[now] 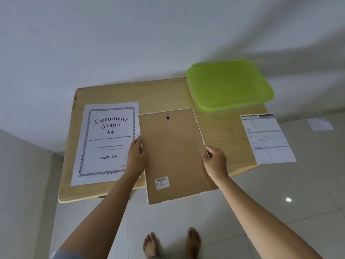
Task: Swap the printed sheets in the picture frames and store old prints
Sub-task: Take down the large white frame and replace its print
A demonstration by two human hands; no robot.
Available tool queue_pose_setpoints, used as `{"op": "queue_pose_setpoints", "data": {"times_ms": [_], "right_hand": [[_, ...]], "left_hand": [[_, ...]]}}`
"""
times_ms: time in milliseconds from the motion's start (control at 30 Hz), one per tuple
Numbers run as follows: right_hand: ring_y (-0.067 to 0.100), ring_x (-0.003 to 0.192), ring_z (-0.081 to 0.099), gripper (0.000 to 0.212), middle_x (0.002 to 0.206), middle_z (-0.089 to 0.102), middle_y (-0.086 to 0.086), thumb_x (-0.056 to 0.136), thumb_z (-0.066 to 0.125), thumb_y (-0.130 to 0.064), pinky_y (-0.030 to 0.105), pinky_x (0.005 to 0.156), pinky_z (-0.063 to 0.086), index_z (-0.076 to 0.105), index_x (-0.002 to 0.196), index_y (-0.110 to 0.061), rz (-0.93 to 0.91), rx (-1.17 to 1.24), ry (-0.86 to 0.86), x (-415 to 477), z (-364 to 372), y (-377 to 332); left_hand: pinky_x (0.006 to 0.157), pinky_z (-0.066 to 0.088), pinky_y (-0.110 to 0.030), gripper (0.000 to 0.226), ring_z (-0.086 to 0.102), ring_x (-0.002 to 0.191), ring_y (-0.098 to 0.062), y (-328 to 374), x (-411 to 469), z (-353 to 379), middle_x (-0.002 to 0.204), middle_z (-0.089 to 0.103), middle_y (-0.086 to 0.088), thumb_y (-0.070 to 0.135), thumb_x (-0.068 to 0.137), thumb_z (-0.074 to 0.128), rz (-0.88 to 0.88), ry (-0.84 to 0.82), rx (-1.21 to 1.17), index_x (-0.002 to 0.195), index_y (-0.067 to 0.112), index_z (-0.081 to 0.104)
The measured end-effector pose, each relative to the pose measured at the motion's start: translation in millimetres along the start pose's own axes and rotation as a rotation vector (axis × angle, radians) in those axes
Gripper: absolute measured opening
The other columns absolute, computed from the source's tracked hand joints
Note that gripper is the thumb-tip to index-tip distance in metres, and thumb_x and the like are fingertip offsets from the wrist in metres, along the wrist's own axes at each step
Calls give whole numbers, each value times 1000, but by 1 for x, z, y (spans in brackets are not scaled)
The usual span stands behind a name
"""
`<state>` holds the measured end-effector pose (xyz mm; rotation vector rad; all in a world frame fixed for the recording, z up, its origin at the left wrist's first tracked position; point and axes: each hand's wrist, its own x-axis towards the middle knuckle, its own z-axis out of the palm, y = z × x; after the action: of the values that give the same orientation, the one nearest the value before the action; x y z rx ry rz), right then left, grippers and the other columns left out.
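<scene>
Two bare feet [170, 242] stand on pale floor tiles [280, 199] at the bottom of the view, with both forearms reaching forward above them toward a light wooden bench [164, 94]. Between the hands is a picture frame [173, 156], turned back side up so its brown backing board shows, with a small metal hanger [167, 116] near its far edge and a white barcode label [162, 182] near its near edge. Its far part is over the bench; its near part juts out past the bench's front edge, above the floor. The left hand [136, 156] is closed on the frame's left edge, thumb on top of the backing. The right hand [214, 161] pinches the frame's right edge, fingers curled around it. Just left of the frame, flat on the bench, lies a white printed sheet [108, 141] with an ornate border reading "Document Frame A4". At the bench's far right corner sits a shallow box with a lime green lid [229, 85]. Near the right edge lies a specification sheet [267, 139], overhanging the bench's side. A plain white wall [130, 43] rises behind.
</scene>
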<state>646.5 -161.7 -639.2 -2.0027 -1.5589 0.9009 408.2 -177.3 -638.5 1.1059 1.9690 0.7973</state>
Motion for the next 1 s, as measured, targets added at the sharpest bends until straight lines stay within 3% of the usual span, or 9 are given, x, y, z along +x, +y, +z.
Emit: {"op": "queue_pose_setpoints", "data": {"times_ms": [133,333,467,567,700,833,1000], "right_hand": [[21,84,50,31,101,55,20,89,53,-4,12,68,28,60,119,-6,-5,19,25,1,11,-11],[18,80,49,25,99,55,16,87,52,-2,13,65,29,64,109,-6,-3,55,65,1,26,-19],[24,95,55,30,103,52,11,84,54,1,21,82,38,61,113,-4,-32,61,128,1,27,-27],[26,106,53,33,112,55,14,85,55,0,27,92,41,59,118,-2,-80,31,139,8,35,-37],[29,107,54,30,110,58,16,86,55,0,31,93,42,61,115,-1,-177,0,103,26,52,-62],[29,94,59,28,102,59,17,84,57,1,37,89,48,64,111,-2,-261,-3,-38,56,69,-91],[28,93,56,23,99,57,17,85,57,-2,37,87,47,62,108,1,-357,-29,-120,96,85,-115]], "left_hand": [[110,24,-30,49,31,135,-20,-8,4,-9,147,35,-6,3,95,31,43,29,37,144,9,30],[95,29,-20,52,41,119,-22,-18,16,-21,127,40,-10,-1,93,35,66,25,81,143,11,32],[93,37,-28,52,45,111,-27,-22,23,-30,112,39,-8,-5,87,42,119,17,110,137,9,41],[90,38,-24,53,48,105,-24,-19,27,-32,109,38,-4,-6,86,42,137,-16,95,136,10,42],[85,35,-21,52,44,96,-16,-14,40,-33,108,36,-1,-5,88,40,141,-40,79,138,9,39],[82,36,-22,48,49,99,-21,-10,59,-35,108,40,-4,-5,88,39,137,-10,64,133,10,45],[83,36,-19,46,47,93,-12,-7,81,-33,116,47,-7,-1,91,40,99,42,49,135,10,45]]}}
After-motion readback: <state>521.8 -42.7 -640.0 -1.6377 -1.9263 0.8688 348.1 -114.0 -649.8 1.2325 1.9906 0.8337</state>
